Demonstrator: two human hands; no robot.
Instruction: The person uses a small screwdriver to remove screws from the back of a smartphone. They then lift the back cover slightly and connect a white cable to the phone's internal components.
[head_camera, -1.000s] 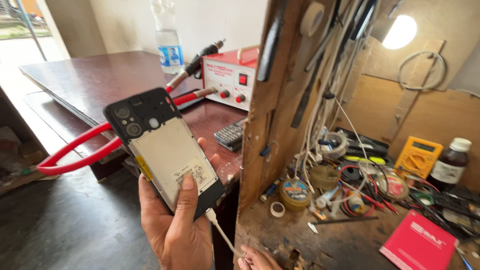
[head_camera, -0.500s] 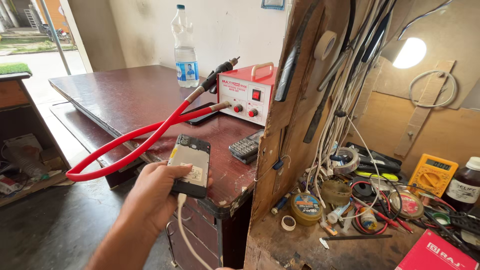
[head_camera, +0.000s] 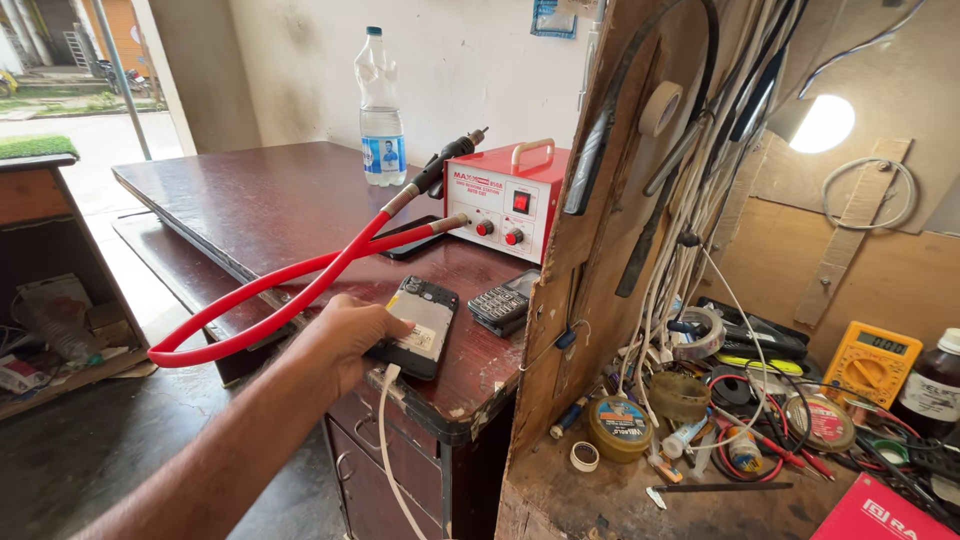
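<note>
Head view: left hand (head_camera: 345, 335) grips an opened smartphone (head_camera: 420, 325), back cover off, lying flat near the front edge of the dark wooden desk (head_camera: 260, 205), beside a keypad phone (head_camera: 503, 300). Right hand is out of view.

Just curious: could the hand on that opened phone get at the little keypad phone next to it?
Probably yes: the left hand rests on the opened phone, and the keypad phone lies just beyond, nothing between.
</note>
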